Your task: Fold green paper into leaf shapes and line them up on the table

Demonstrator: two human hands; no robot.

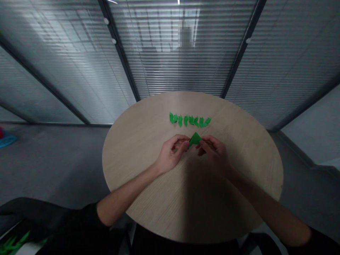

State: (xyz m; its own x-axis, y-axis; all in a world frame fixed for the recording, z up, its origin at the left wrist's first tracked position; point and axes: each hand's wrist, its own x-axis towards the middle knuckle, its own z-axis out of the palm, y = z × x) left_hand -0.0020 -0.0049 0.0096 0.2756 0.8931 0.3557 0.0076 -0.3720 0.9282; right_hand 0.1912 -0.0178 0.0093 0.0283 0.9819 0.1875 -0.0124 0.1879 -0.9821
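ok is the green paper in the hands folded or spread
Folded, it seems: the green paper shows a pointed top and a second edge along its left, between left hand and right hand.

Pretty plain table [132, 148], tbh: pale wood-look top, rounded edge, fine grain showing. Over on the far half there's a kinda wobbly row of little green pieces [185, 120], set close together and too small to make out properly, while a big dark shadow [207, 202] covers part of the near side.
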